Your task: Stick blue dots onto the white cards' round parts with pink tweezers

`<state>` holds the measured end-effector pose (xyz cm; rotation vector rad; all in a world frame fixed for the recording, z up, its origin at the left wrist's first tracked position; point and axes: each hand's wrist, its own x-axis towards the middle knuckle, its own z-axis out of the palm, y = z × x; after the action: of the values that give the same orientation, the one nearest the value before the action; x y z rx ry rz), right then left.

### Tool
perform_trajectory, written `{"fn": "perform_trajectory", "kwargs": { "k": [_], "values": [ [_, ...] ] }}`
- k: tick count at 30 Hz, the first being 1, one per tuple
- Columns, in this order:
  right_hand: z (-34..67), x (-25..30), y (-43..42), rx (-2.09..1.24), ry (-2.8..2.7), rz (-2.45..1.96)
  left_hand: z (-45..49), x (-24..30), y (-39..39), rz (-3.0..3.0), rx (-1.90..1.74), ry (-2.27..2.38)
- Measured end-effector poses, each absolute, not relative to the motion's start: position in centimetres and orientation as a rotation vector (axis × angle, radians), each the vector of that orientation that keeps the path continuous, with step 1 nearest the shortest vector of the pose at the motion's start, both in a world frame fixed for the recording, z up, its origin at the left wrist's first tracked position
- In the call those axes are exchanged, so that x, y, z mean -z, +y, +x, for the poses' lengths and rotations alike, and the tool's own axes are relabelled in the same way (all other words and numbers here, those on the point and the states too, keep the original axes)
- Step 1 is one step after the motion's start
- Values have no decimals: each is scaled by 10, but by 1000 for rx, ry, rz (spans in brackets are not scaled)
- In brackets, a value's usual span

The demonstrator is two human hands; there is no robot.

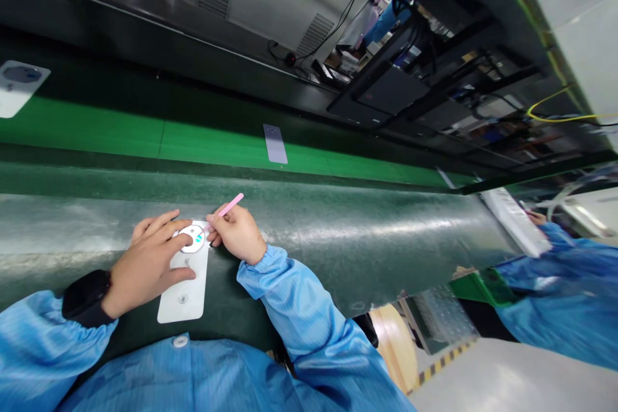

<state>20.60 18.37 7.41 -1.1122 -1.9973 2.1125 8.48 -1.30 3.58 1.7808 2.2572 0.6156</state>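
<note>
A white panel (193,299) with rounded corners, shaped like a phone back cover, lies on the bench in front of me. Near its far end is a round white disc (192,239) with a small teal mark. My left hand (153,262) rests over the panel's left side, fingers spread, with a fingertip on the disc. From the right, my right hand (236,230) pinches a slim pink tool (230,204), which looks like tweezers. Its lower end reaches the disc's right edge; the exact tip is hard to make out.
Beyond the bench (338,225) runs a green conveyor belt (212,141). It carries a grey-white panel (275,143) and, far left, another white panel (19,93) with a dark oval. A co-worker's blue sleeve (560,283) is at right, near a white box-like object (516,222).
</note>
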Motion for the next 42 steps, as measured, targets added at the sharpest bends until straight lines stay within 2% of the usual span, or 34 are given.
{"fn": "perform_trajectory", "kwargs": {
  "k": [9, 20, 30, 42],
  "values": [
    [206, -69, 185, -2116, -1996, -1083, 84, -40, -14, 1825, -665, 2234],
    [205, -73, 182, -2089, -2014, -1111, 89, -47, -11, 1893, -542, 2273],
    [210, -60, 186, -2214, -1769, -947, 86, -44, -13, 1887, -556, 2294],
    [208, -57, 185, -2258, -1749, -913, 84, -46, -14, 1893, -509, 2307]
  ]
}}
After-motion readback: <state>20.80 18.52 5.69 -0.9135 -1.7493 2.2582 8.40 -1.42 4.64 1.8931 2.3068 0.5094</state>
